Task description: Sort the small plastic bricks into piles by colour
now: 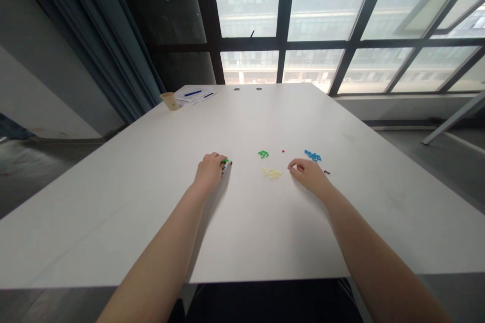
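Just left of the frame's centre, the left hand (208, 170) bends its fingers (217, 156) by a green bit (225, 161) (gripped or not, I can't tell). Right of centre, the right hand (308, 173) curves its fingers nearly together beside the yellow bits (272, 173); whether they hold anything, I can't tell. Green bits (263, 154) lie between the hands, blue bits (312, 155) above the right.

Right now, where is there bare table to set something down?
Bare: the stretch between the green pieces and the papers; also the near part between the forearms. Crowded: beside the right hand, with yellow pieces, blue pieces and dark pieces.
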Demonstrator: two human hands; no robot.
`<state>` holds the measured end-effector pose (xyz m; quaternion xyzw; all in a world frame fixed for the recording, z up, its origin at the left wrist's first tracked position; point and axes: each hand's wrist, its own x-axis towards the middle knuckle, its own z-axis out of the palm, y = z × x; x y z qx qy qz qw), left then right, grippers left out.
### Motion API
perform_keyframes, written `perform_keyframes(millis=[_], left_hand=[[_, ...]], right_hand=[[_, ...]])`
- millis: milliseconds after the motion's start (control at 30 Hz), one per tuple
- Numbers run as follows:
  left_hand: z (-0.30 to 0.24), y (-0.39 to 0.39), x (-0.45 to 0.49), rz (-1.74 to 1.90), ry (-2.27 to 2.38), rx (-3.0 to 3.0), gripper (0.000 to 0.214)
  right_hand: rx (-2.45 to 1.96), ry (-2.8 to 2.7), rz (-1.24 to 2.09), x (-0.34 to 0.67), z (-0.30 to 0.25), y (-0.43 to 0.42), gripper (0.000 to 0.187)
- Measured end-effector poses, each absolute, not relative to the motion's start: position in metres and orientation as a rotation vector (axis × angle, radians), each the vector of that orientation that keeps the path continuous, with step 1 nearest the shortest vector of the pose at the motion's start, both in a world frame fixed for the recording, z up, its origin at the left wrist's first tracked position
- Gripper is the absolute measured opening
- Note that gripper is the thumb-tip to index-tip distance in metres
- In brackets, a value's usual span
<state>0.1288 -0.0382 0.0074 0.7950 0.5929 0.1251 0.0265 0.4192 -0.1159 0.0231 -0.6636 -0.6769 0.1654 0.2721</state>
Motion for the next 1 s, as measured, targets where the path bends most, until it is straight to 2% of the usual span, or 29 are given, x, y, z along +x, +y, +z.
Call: perform_keyframes(millis=[433,767,1000], left_hand=[[-0.003,-0.03,0.139,0.455,1.736,2.469,0.02],[0.026,-0.071,0.171,1.057,1.075,2.151,0.022],[0.033,-0.099,0.182,1.298,0.942,2.199,0.025]], right_hand=[[-1.757,-1.844,0.432,0.413,0.023,-0.117,0.023],[-1.672,-1.878,0.409,0.408,0.03,-0.121,0.022],[-1.554,-1.935,0.389,0.399,0.03,-0.123,0.02]])
